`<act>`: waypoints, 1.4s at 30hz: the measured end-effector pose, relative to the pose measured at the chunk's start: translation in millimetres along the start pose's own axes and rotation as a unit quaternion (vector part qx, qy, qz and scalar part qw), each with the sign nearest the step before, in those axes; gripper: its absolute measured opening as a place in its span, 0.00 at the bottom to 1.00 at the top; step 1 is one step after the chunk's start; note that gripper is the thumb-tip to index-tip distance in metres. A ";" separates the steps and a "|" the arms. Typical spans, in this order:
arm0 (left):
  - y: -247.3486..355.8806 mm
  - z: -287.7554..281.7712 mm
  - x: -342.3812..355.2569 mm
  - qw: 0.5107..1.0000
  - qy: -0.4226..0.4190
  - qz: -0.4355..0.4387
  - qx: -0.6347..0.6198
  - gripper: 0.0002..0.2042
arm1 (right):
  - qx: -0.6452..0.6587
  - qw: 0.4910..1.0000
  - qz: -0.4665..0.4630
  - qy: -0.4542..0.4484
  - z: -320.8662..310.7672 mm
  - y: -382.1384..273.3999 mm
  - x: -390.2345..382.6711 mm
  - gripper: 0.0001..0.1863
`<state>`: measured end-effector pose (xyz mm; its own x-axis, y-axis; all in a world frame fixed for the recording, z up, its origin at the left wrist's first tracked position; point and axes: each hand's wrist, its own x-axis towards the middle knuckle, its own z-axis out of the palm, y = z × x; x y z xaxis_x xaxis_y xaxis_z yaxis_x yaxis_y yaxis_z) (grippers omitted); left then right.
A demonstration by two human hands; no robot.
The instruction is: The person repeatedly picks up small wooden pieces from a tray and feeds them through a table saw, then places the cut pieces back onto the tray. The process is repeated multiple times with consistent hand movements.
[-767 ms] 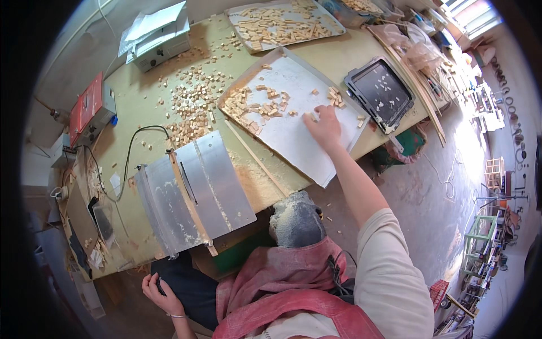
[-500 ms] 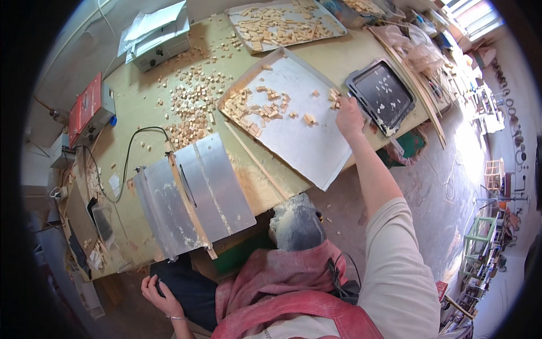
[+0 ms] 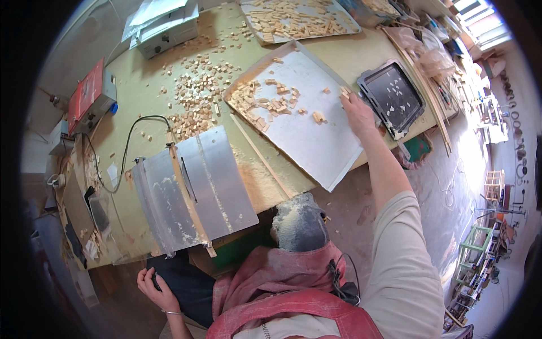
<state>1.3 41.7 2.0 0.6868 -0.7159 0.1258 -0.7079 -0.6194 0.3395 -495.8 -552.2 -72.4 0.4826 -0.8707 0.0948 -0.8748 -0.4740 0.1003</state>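
My right hand (image 3: 355, 112) has its fingers closed on small wooden blocks (image 3: 344, 92) at the right edge of a white-lined tray (image 3: 324, 144). More loose blocks (image 3: 274, 106) lie in that tray, with a small cluster (image 3: 319, 117) left of my hand. Just right of the hand is a black tray (image 3: 395, 99) with small pale pieces. My left hand (image 3: 152, 288) rests low at my left leg, fingers curled; whatever may be under them I cannot make out.
A metal sliding plate (image 3: 226, 186) with a wood strip lies front left. Scattered cubes (image 3: 197, 85), red (image 3: 84, 99) and grey machines (image 3: 164, 39), and a full block tray (image 3: 299, 31) sit behind. Long strips (image 3: 418, 68) line the right edge; a sawdust-covered dark object (image 3: 299, 223) is below.
My right hand has moved from the middle of the white tray to its right edge, and a cluster of blocks now shows where it was. My left hand stays low.
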 end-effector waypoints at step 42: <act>16.8 -4.9 -4.8 0.992 0.079 0.087 -0.052 0.17 | 0.341 0.903 -0.261 -0.007 -173.2 -313.9 -114.5 0.23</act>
<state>-13.1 36.2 11.7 0.5786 -0.7449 0.3322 -0.8028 -0.4481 0.3934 -269.1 -281.0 56.8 0.8404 -0.5045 0.1980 -0.3527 -0.7866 -0.5068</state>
